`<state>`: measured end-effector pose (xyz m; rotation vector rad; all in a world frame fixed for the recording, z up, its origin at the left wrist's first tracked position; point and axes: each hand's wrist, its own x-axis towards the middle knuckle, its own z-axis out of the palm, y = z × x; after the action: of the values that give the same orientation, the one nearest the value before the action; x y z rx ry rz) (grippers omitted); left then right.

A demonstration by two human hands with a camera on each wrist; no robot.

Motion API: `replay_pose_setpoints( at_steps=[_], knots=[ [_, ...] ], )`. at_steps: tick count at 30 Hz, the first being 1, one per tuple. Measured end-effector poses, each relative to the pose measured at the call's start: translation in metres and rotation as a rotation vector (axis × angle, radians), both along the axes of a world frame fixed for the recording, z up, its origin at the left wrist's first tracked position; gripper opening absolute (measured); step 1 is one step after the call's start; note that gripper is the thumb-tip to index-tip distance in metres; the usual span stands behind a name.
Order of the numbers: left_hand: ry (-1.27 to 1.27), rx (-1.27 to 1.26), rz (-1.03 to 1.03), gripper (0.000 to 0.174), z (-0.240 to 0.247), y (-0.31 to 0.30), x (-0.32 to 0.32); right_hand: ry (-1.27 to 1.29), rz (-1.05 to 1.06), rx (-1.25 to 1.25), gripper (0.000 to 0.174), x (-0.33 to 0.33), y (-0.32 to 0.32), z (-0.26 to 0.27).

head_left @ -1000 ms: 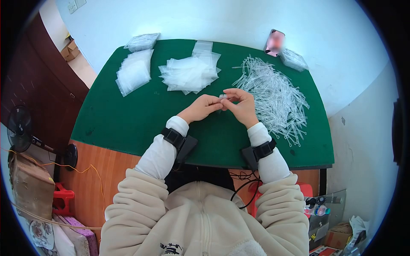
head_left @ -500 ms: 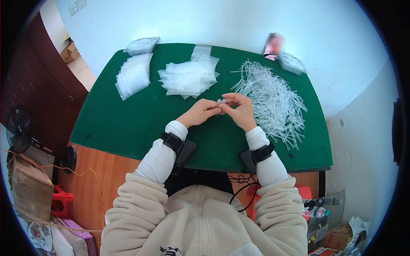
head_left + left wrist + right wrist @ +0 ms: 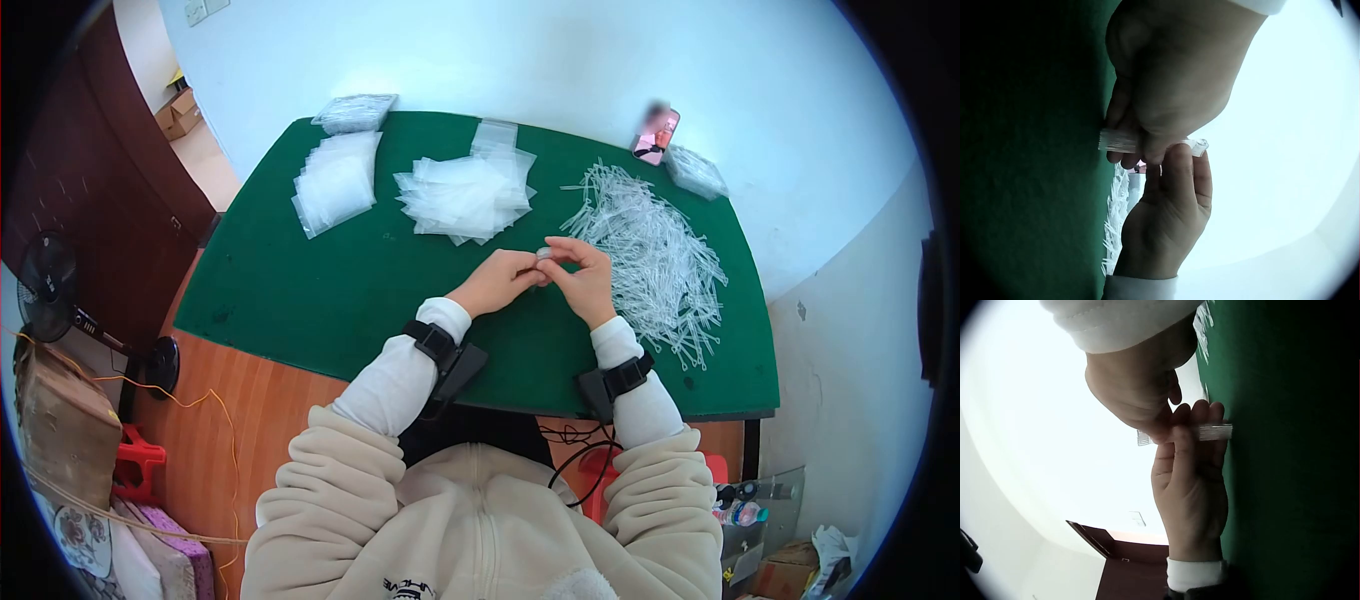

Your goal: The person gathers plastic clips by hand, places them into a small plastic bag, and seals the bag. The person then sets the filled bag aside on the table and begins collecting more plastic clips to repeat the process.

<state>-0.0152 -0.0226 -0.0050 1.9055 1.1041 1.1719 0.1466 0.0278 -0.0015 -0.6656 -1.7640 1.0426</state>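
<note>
Both hands meet above the table in front of the body, around a small bundle of thin clear plastic sticks (image 3: 1215, 432). My left hand (image 3: 497, 280) pinches the bundle between thumb and fingers. At its upper end, thumb and fingers of my right hand (image 3: 588, 282) hold it too. In the left wrist view the lower end of the bundle (image 3: 1117, 141) sticks out below the left fingers, close over the green cloth. The middle of the bundle is hidden by the fingers. Just right of the right hand lies a large loose pile of similar clear sticks with looped ends (image 3: 665, 265).
On the green table (image 3: 270, 290) lie a spread heap of clear plastic bags (image 3: 465, 195) and a fanned stack of bags (image 3: 338, 185). Packed bundles stand at the back left (image 3: 355, 112) and back right (image 3: 695, 172). A phone (image 3: 655, 137) leans against the wall.
The head view has shifted, so table and hands appear lower and further right. Both hands stay together on the bundle, with only small finger movements.
</note>
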Motion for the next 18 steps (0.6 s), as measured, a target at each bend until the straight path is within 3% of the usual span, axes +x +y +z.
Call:
replay_pose_setpoints(
  at_steps=[5,6,8,10,12,13,16,18],
  knots=[
    [-0.048,0.051,0.123,0.014,-0.006,0.005,-0.003,-0.036,-0.003,-0.083,0.031,-0.012,-0.003,0.011],
    [-0.05,0.053,0.131,0.014,-0.005,0.007,-0.009,-0.09,0.001,0.014,0.032,-0.016,0.003,0.017],
    [-0.23,0.056,0.361,0.016,-0.003,0.014,-0.023,-0.195,0.007,0.201,0.034,-0.029,0.02,0.028],
    [-0.32,0.059,0.48,0.017,-0.001,0.019,-0.038,-0.241,0.021,0.171,0.035,-0.047,0.046,0.032],
    [-0.772,0.099,0.686,0.019,0.005,0.021,-0.059,-0.281,0.025,0.152,0.038,-0.071,0.077,0.028],
    [-0.768,0.105,0.68,0.019,0.005,0.024,-0.063,-0.395,-0.041,0.298,0.036,-0.088,0.093,0.019],
    [-1.272,0.165,0.787,0.019,0.004,0.027,-0.074,-0.545,-0.168,0.595,0.034,-0.13,0.12,0.005],
    [-1.261,0.165,0.809,0.019,0.002,0.028,-0.076,-0.642,-0.268,0.875,0.031,-0.148,0.123,0.002]
  ],
)
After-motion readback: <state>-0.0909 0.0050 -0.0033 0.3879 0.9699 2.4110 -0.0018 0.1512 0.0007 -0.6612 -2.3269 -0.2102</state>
